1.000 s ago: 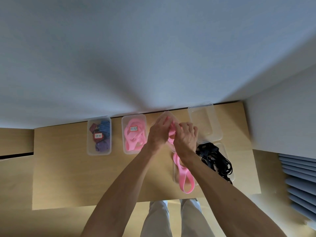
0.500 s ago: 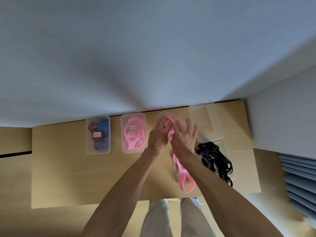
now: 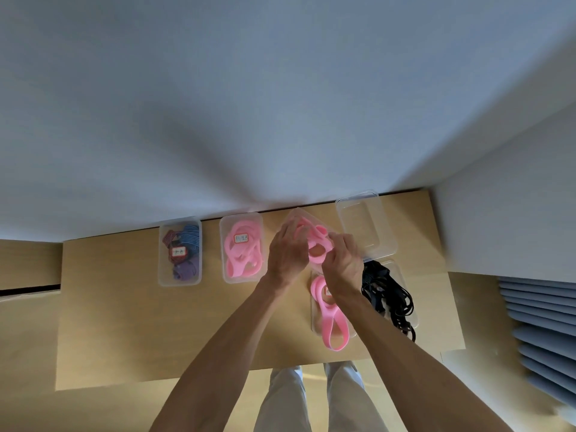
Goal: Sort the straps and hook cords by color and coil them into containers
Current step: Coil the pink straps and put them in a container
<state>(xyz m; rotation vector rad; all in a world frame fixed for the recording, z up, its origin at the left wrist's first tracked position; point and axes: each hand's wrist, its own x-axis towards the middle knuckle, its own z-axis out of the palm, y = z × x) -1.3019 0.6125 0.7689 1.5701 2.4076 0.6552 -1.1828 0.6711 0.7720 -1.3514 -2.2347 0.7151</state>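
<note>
Both hands meet over a tilted clear container (image 3: pixel 296 215) near the table's far edge. My left hand (image 3: pixel 288 254) grips its left side. My right hand (image 3: pixel 343 263) presses a coiled pink strap (image 3: pixel 316 244) into it. Below them a second pink strap (image 3: pixel 333 322) lies in a clear container (image 3: pixel 314 325) and loops over its near rim. A tangle of black hook cords (image 3: pixel 389 294) fills the container to the right. Further left stand a container of pink straps (image 3: pixel 243 247) and one with red, blue and purple straps (image 3: pixel 180 251).
An empty clear container (image 3: pixel 364 226) stands at the far right of the wooden table (image 3: pixel 124 322), close to the white wall (image 3: pixel 505 198). My legs show below the table's near edge. Grey slats (image 3: pixel 542 332) are at the right.
My hands have spread slightly apart, showing more of the coiled pink strap in the tilted container. The other containers have not moved.
</note>
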